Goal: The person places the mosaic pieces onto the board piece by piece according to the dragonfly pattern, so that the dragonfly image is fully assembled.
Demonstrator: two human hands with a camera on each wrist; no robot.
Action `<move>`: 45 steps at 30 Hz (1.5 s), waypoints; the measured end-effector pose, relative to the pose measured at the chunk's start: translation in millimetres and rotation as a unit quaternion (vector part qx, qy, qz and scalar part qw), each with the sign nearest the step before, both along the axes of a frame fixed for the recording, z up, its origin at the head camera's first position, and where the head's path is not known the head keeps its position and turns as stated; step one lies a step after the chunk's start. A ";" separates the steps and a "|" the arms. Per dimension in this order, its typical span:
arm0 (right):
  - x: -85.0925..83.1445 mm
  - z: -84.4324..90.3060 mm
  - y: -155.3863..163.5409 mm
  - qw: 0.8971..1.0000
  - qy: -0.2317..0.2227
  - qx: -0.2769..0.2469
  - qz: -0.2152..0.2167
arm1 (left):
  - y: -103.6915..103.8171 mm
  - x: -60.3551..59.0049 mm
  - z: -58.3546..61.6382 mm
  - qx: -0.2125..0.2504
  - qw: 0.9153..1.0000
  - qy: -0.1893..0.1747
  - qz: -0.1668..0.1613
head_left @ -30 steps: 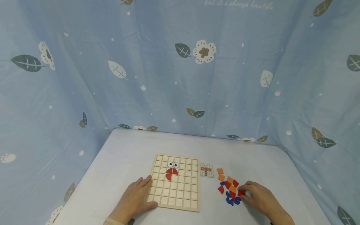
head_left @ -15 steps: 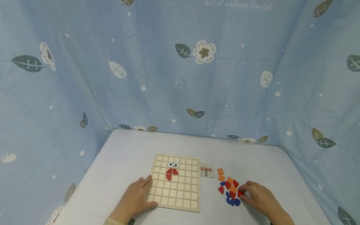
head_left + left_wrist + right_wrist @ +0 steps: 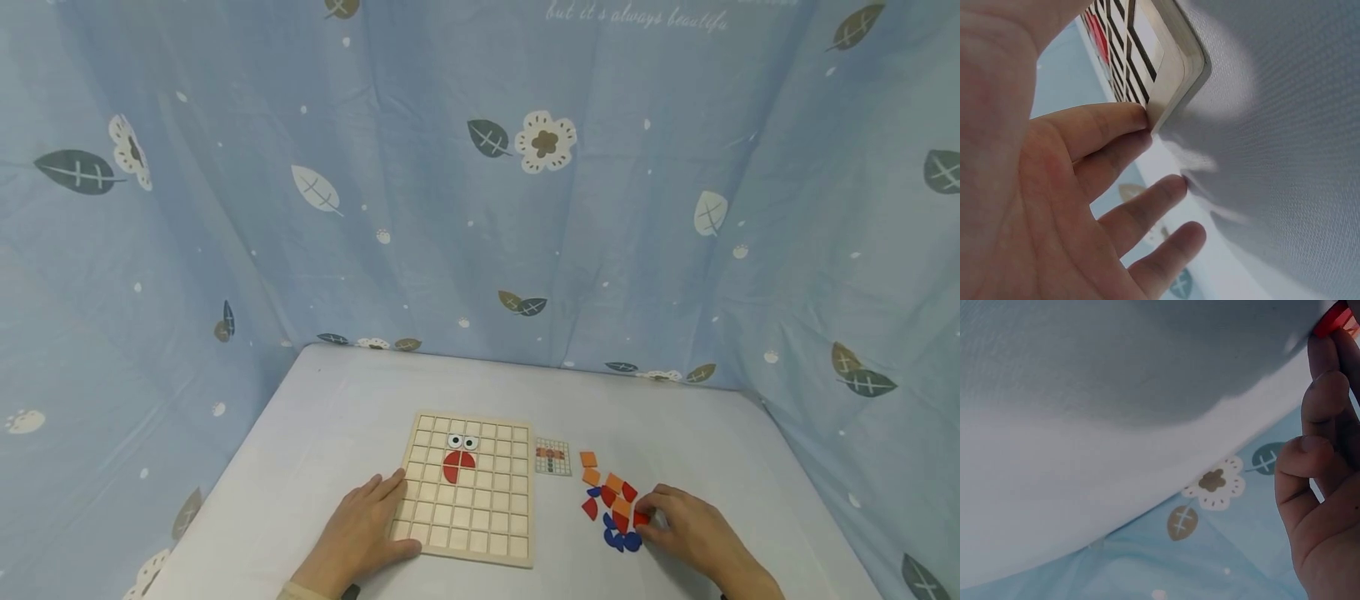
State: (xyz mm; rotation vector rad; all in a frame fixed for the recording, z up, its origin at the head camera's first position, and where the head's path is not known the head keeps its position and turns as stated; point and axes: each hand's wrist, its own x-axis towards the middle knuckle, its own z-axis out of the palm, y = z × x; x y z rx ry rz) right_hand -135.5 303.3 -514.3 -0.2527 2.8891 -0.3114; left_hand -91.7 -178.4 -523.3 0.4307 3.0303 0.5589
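A wooden grid board [image 3: 530, 500] lies on the white table with two eye tiles [image 3: 462, 442] and several red quarter-circle tiles [image 3: 452, 474] set in its upper cells. My left hand [image 3: 356, 533] rests at the board's left side, thumb by the near corner; in the left wrist view its fairly straight fingers [image 3: 1110, 128] touch the frame [image 3: 1175, 69]. To the right of the board, my right hand [image 3: 693, 529] pinches a red tile [image 3: 1334, 319] between thumb and fingertips, beside the loose pile. Most of that tile is hidden by the fingers.
Orange square tiles [image 3: 588, 459], red quarter-circle tiles [image 3: 590, 507] and dark blue rounded tiles [image 3: 632, 542] lie loose right of the board. A small pattern card [image 3: 553, 457] sits between board and pile. A blue patterned curtain [image 3: 480, 250] surrounds the table.
Dark blue tiles just left of the right hand have shifted slightly and bunched closer together since the first frame. The right fingers keep the red tile; the left hand has stayed put.
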 end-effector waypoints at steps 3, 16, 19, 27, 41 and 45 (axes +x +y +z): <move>0.6 -1.0 0.6 1.000 0.000 0.001 -0.002 | 0.4 0.3 -0.6 -0.001 1.000 0.000 0.001; 1.1 3.9 3.0 0.999 0.053 -0.001 0.012 | 1.8 0.2 0.3 -0.003 1.000 -0.005 0.003; 1.0 8.5 -1.9 0.997 0.078 -0.011 0.026 | 1.7 -0.2 0.8 -0.003 1.000 -0.008 0.005; -3.3 17.7 -26.3 0.980 0.161 -0.055 0.103 | 1.9 0.8 0.9 0.001 1.000 -0.012 0.006; -28.1 24.7 -86.5 0.934 0.251 -0.115 0.227 | 1.8 -0.1 -2.4 -0.002 1.000 -0.010 0.006; -34.2 25.8 -104.6 0.927 0.254 -0.128 0.245 | 1.4 0.3 -3.0 -0.004 1.000 -0.004 0.004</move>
